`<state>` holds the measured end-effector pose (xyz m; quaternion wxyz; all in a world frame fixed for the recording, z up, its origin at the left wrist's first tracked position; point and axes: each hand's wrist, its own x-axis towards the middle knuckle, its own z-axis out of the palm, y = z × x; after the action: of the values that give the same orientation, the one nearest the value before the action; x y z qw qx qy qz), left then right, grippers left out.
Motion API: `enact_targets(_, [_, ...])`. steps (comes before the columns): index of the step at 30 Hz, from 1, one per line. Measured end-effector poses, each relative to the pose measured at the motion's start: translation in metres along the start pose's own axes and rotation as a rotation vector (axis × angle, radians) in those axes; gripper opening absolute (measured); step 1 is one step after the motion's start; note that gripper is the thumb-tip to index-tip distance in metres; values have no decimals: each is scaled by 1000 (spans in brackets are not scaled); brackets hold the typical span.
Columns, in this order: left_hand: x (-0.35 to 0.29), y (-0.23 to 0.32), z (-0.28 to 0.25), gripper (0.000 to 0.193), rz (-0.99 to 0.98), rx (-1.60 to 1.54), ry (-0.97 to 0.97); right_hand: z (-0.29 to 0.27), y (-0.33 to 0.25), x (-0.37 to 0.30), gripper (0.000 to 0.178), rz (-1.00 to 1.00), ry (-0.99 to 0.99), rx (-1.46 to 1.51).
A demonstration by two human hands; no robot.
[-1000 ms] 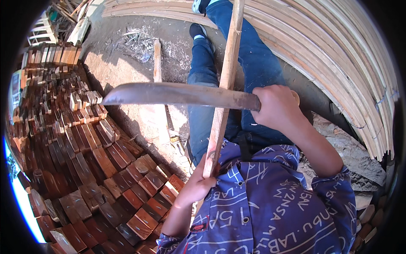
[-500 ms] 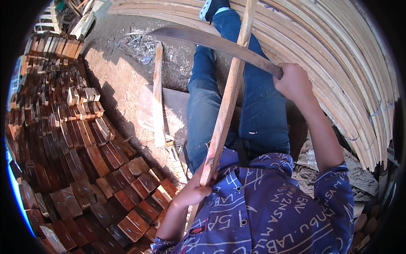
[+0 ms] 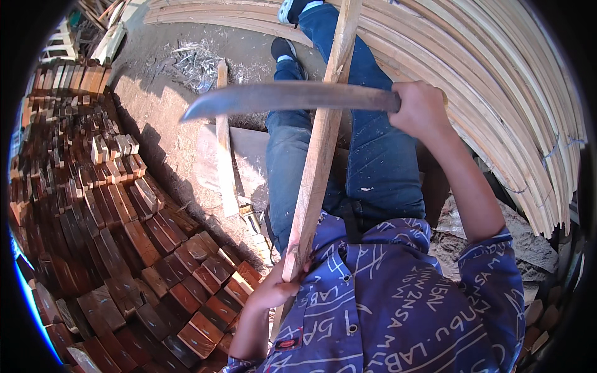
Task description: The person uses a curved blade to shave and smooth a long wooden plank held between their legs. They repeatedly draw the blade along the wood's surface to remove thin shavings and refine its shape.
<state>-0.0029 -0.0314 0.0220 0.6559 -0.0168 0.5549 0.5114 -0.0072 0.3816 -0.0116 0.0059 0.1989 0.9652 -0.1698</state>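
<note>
currently the right hand [image 3: 420,109] is clenched on the handle of a long curved dark steel blade [image 3: 286,99], held level across the pale wooden slat [image 3: 320,146]. the left hand [image 3: 280,286] grips the near end of that slat, which runs far over the blue-trousered legs [image 3: 373,161]. risk: a glancing stroke could deflect the blade toward the legs or the left hand. no containers are visible; reddish wood blocks [image 3: 124,236] lie stacked on the left.

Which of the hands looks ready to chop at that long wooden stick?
Probably the right hand: it grips the long blade raised across the wooden stick. The left hand only steadies the stick's lower end.
</note>
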Motion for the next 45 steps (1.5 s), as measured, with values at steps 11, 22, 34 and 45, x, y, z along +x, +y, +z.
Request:
enact_targets(11, [16, 4, -6, 79, -1, 8, -64, -5, -25, -30, 17, 206, -36, 26])
enact_targets(22, [16, -5, -2, 86, -36, -119, 118, -2, -17, -25, 22, 378, -378, 672])
enact_targets(34, [26, 18, -5, 94, -67, -375, 27, 43, -58, -46, 17, 343, -246, 790])
enact_targets(45, [30, -10, -30, 84, -64, -348, -77, 24, -88, -59, 17, -238, -280, 153])
